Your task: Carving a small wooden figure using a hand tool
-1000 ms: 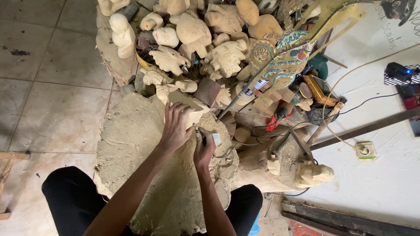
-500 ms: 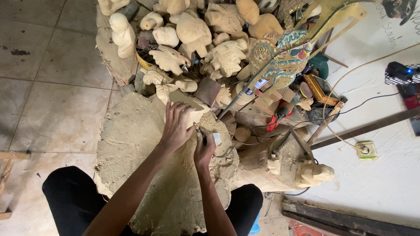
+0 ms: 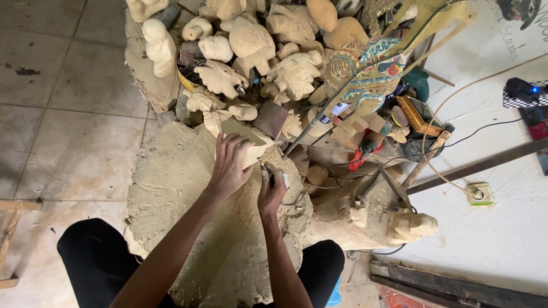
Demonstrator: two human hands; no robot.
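Where the large, sawdust-coated wooden stump [image 3: 188,228] rises between the seated person's knees, a pale, unpainted block of carved wood [image 3: 246,141] is kept pressed against its top edge. The left hand [image 3: 228,168] is laid over this workpiece with fingers spread and curled down on it, so the piece is pinned rather than lifted. The right hand [image 3: 270,191] is closed tightly around a small rotary carving tool [image 3: 269,174], whose tip is brought to the block's near side. The block is judged light, stiff and dry, dusty enough to slip under the palm, and apt to chip at thin edges; it is best held across its broad flat face, well clear of the cutting tip. Behind the stump, a heap of rough pale wooden figures [image 3: 251,63] with rounded, lumpy forms is piled, beside a flat painted puppet figure [image 3: 365,80] patterned in blue, red and gold. Grey tiles [image 3: 63,131] are seen at the left, matt and scuffed.
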